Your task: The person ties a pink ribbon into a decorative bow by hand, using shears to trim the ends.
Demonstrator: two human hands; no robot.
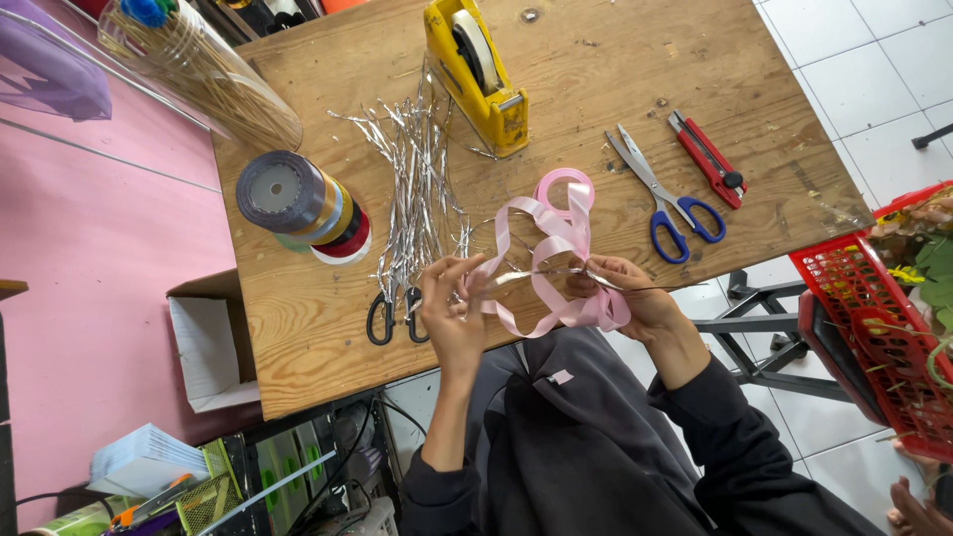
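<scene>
Single head-worn view, looking steeply down from above, close over the wooden table point(615, 79) edge and lap

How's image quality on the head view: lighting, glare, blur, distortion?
Head view: even, soft daylight, with only faint shadows under the blue-handled scissors and tape dispenser. Mild glare on the silver strips and white floor tiles. Left hand, right hand and pink ribbon are reasonably sharp. Wide-angle distortion tilts the wooden table; the corners are softer.
</scene>
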